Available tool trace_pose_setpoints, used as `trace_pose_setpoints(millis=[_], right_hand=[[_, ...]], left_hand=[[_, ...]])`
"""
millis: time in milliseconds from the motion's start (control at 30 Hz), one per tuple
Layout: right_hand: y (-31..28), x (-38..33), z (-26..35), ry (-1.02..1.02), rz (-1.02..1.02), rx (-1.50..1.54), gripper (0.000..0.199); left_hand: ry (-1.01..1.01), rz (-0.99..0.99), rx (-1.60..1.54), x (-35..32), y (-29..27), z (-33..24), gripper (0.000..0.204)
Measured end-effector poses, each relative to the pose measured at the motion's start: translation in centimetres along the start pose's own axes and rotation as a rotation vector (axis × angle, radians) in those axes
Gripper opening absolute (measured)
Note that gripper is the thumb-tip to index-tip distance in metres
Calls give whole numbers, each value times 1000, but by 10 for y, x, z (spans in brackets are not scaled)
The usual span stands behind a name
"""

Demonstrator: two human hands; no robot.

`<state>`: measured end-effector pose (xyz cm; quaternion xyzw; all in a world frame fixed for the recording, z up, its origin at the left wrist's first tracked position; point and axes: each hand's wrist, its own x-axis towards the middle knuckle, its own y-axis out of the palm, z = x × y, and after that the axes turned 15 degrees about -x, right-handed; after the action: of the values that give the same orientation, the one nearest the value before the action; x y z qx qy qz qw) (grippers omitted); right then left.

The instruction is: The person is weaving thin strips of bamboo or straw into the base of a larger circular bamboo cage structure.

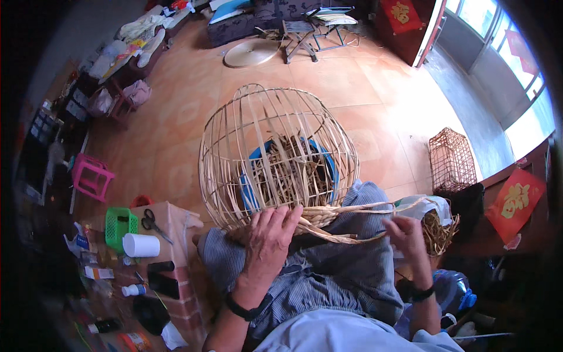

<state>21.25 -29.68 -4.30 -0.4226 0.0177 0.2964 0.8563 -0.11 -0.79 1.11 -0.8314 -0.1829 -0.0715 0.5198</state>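
A large open-ribbed wicker basket [226,138] lies across my lap, its thin ribs bent into a rounded cage. Its near edge carries a thick braid [322,217] of pale dried plant strands. My left hand [270,243] is closed over this near edge, fingertips pressed on the left end of the braid. From the braid a twisted strand [343,238] stretches rightward to my right hand [406,236], which pinches its end beside my knee. Another loose strand [369,206] passes above that hand to the right.
Beyond the ribs stands a blue tub [249,182] of dried stalks. A white bag [425,205] of strands sits right, near a wire cage [450,155]. At left, a cluttered table [179,246] holds black scissors [153,224], a white cup [141,245] and a green basket [120,229].
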Motion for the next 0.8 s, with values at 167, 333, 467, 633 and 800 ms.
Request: trace_pose_setpoints(millis=[167,333,467,633,800], right_hand=[[53,15,110,-827,-508,-400,33],[79,47,122,-914,-212,-476,25],[65,55,126,-939,-78,-499,20],[72,36,111,-940,-91,-486,19],[77,34,101,-841,-52,-424,22]], left_hand=[[41,64,81,-2,2,4,47],[-85,28,18,5,12,0,44],[-141,1,-33,5,13,3,31],[-141,-8,-56,8,8,2,22],[-107,55,29,12,15,0,17]])
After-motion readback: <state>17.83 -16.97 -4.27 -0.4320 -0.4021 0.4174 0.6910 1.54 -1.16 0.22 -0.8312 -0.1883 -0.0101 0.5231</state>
